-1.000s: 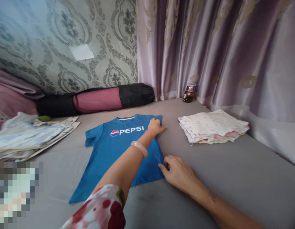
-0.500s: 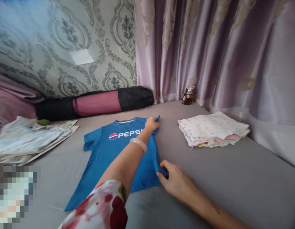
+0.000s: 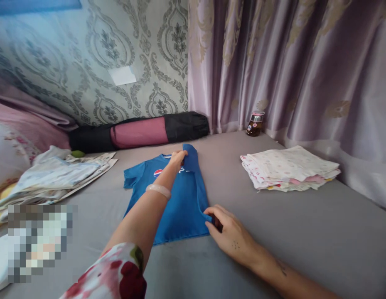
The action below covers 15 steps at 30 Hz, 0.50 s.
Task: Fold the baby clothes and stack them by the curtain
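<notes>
A blue T-shirt (image 3: 180, 203) with a white printed word and a round red, white and blue logo lies front up on the grey bed sheet (image 3: 242, 274). My left hand (image 3: 178, 158) pinches the shirt's right sleeve and shoulder, folded over toward the collar, covering part of the lettering. My left forearm, with a pale bangle (image 3: 158, 191), crosses over the shirt and hides some of its left side. Lower down, my right hand (image 3: 228, 230) grips the shirt's right side edge near the hem between thumb and fingers.
Folded pale cloths (image 3: 289, 168) lie to the right. Another stack of clothes (image 3: 65, 174) sits at the left, near a blurred patch. A long black and pink rolled bag (image 3: 139, 133) rests along the wall; a brown bottle (image 3: 254, 124) stands by the curtain (image 3: 274, 62).
My left hand has moved left, bringing the shirt's right sleeve and shoulder inward over the lettering. My right hand keeps its hold near the hem. The view has shifted slightly left.
</notes>
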Motion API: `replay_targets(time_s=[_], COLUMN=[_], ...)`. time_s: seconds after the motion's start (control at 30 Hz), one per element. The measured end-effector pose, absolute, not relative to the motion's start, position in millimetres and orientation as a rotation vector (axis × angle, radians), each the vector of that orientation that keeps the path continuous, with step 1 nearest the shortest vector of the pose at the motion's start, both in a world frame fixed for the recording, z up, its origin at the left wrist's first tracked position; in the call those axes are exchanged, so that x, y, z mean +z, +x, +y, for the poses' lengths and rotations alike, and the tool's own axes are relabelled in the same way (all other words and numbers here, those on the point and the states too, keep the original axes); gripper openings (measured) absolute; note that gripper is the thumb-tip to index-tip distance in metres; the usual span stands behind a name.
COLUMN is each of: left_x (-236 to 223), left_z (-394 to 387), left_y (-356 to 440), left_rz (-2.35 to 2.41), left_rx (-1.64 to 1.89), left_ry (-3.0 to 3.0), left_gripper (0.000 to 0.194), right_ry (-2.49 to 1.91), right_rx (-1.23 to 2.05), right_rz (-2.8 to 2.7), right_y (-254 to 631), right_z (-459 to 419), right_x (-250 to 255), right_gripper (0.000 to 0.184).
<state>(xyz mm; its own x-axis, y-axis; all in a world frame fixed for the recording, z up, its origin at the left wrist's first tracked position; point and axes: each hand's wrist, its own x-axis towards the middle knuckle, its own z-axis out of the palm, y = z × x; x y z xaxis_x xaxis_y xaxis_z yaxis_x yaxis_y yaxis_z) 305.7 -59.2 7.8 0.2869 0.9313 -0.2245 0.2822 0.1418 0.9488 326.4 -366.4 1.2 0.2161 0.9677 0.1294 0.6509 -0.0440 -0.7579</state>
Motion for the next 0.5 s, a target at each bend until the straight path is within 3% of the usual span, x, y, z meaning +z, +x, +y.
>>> replay_targets(time_s=[0.23,0.4,0.5], left_x=[-15,-18,-18], left_z=[-49,-47,-46], left_y=[276,277,281], left_rz=[1.325,1.306,1.281], left_rx=[0.658,0.553,0.502], left_ry=[1.323,1.487,1.666], left_gripper=[0.017,0.026,0.022], right_ry=[-1.557,-1.803,-1.838], right_rx=[0.44,0.264,0.317], right_rz=[-1.794,-1.897,-2.075], right_y=[322,327,330], right_z=[-368,-368,-370], right_x=[-1,-3,-4], right_gripper=[0.022,0.044,0.055])
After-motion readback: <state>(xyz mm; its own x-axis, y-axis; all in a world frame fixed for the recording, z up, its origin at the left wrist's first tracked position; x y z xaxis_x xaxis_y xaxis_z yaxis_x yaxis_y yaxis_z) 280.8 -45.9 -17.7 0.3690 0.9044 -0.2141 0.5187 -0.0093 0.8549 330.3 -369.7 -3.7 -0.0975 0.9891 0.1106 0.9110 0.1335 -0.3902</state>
